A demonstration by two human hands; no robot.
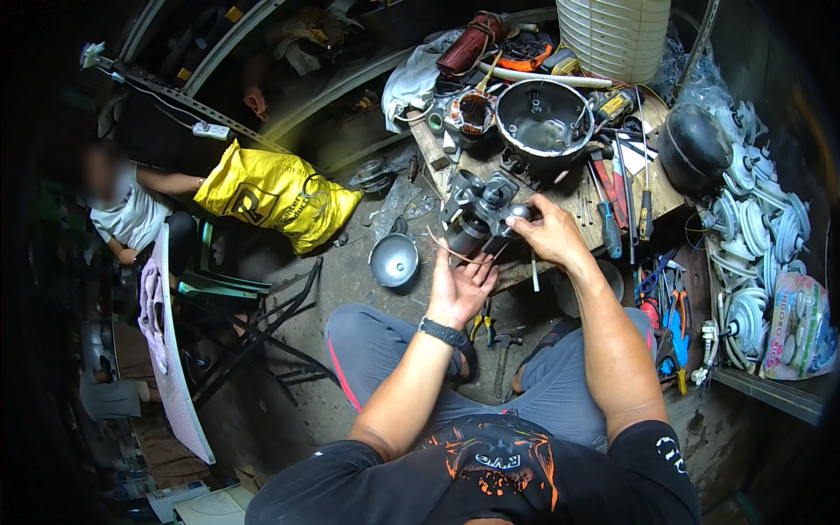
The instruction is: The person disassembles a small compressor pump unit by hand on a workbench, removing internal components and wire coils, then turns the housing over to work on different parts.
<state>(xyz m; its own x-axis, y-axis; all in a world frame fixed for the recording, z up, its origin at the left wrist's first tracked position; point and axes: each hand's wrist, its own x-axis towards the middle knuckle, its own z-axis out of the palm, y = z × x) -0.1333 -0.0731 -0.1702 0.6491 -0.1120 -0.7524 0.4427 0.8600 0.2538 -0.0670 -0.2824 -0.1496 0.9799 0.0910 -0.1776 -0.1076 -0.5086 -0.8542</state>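
A small dark electric motor with a grey metal housing sits at the front edge of a cluttered wooden workbench. My right hand grips the motor's right end, fingers pinched on a rounded metal part. My left hand is palm up just below the motor, fingers spread, with thin wires from the motor crossing above it. A black watch is on my left wrist.
The bench carries a round black metal housing, a wound stator, screwdrivers and pliers. A metal bowl lies on the floor. A yellow sack, a seated person at far left, stacked white fan motors at right.
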